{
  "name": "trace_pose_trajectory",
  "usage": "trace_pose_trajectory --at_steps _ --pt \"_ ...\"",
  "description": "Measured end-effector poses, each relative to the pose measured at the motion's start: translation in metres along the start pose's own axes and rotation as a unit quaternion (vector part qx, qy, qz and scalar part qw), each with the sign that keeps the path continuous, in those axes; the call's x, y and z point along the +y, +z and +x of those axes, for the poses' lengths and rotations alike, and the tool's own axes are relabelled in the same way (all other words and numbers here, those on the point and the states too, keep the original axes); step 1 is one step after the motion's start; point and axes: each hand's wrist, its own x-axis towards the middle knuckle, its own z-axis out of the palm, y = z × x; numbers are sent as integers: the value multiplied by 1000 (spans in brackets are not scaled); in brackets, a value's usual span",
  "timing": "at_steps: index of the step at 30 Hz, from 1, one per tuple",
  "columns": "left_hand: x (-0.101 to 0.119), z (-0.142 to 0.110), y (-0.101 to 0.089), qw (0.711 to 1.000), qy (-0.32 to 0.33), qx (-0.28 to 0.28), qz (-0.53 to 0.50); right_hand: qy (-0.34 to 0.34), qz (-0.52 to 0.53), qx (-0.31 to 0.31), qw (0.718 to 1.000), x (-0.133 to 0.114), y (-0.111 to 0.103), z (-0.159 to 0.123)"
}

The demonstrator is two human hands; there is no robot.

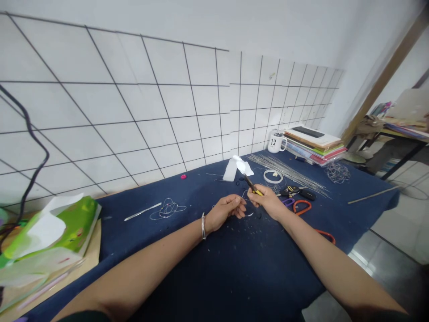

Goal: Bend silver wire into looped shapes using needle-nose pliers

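Note:
My right hand (pixel 264 200) is closed around pliers (pixel 252 186) with yellow and black handles, their dark jaws pointing up and away to the left. Beside it my left hand (pixel 228 211), with a silver bangle at the wrist, is pinched on a thin wire (pixel 249 215); a short bright length shows below the fingertips. Fine strands also curve between the two hands, though their ends are too small to follow. Just beyond the pliers lie crumpled white paper pieces (pixel 244 167). Small clippings are scattered on the dark blue cloth (pixel 201 277) under my hands.
Right of my hands are a white wire coil (pixel 273 176), orange-handled scissors (pixel 302 206), black tools (pixel 290 191) and long straight wires (pixel 288 172). A mug (pixel 276 141) and stacked books (pixel 318 145) stand behind. Leftward lie a beaded wire tangle (pixel 169 208), a metal strip (pixel 142 212) and a tissue pack (pixel 83 219).

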Motion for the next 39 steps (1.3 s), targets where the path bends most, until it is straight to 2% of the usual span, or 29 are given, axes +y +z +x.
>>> trace_pose_trajectory --at_steps 8,23,30,39 --pt "2 0 1 1000 -3 14 -16 3 17 9 1000 2 -1 1" --pt "2 0 2 999 -2 25 33 5 7 -16 1000 -1 0 -1" --pt "4 -1 4 996 14 42 71 10 39 -22 999 -4 2 -2" --pt "4 0 3 999 -3 11 36 0 22 -29 999 -6 1 -3"
